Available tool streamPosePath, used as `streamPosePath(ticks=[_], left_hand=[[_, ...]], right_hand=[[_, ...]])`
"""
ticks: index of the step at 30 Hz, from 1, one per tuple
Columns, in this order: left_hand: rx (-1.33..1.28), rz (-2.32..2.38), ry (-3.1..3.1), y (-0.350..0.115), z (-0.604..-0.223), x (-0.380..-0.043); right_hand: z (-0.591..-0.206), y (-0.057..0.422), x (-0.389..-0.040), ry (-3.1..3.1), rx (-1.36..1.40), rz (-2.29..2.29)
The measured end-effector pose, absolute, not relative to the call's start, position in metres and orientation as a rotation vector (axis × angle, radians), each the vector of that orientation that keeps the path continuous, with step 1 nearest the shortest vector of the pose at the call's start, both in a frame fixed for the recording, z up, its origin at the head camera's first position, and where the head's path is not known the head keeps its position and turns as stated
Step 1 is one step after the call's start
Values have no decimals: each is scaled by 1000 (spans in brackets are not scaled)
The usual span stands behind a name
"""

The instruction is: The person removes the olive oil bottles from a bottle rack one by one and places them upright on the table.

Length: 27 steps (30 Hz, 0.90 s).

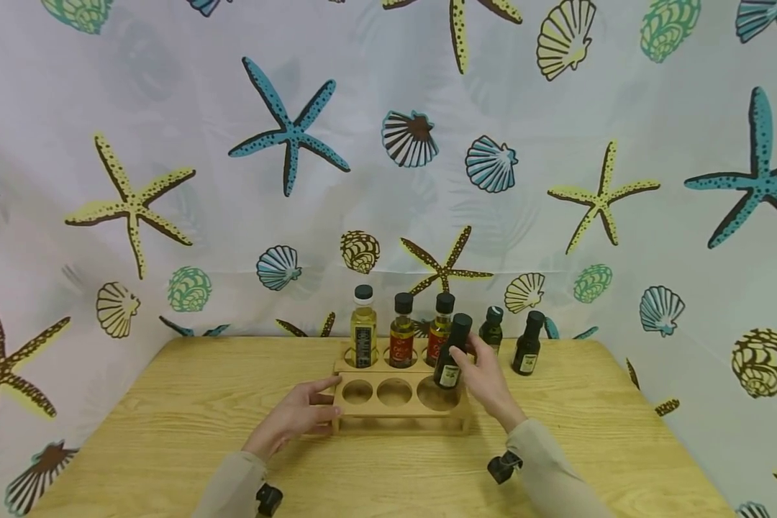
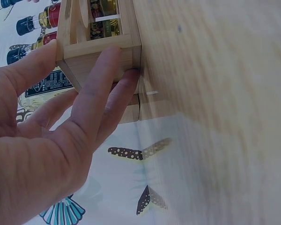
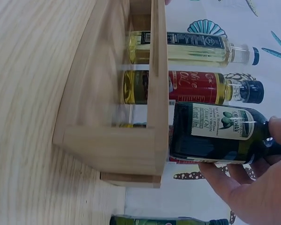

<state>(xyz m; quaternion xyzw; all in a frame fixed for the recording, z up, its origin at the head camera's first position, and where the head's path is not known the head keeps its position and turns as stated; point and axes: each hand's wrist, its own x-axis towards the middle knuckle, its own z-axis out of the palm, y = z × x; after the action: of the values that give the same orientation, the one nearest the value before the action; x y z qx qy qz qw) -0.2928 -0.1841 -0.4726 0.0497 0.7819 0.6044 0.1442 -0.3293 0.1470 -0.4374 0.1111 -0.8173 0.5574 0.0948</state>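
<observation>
A dark green olive oil bottle (image 1: 450, 363) tilts over the right front hole of a wooden two-tier bottle rack (image 1: 401, 424). My right hand (image 1: 485, 374) grips it near the neck, its base close over the rack's top board in the right wrist view. The bottle's label (image 3: 222, 122) faces that camera. At the rack's left end, my left hand (image 1: 298, 414) rests extended fingers (image 2: 100, 75) against the side panel, thumb at the upper edge. The back row holds a clear bottle of pale oil (image 1: 363, 331) and two red-labelled olive oil bottles (image 1: 401, 342).
Two more dark bottles stand on the table right of the rack: one (image 1: 491, 331) behind my right hand, another (image 1: 526, 345) farther right. The rack's left front hole (image 1: 357, 391) and middle front hole (image 1: 394, 393) hold nothing. A patterned curtain (image 1: 362, 201) encloses the wooden table (image 1: 201, 403).
</observation>
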Motion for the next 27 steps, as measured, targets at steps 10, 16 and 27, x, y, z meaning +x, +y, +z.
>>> streamPosePath(ticks=[10,16,27], left_hand=[[136,1745,2236,-185,-475,-295],[155,1729,2242,-186,-474,-293],[162,1724,2246,-186,-473,-293]], right_hand=[[-435,165,-329,-2478,255,1612],[-435,174,-329,-2515,245,1584],[-442,187,-333,-2518,204,1605]])
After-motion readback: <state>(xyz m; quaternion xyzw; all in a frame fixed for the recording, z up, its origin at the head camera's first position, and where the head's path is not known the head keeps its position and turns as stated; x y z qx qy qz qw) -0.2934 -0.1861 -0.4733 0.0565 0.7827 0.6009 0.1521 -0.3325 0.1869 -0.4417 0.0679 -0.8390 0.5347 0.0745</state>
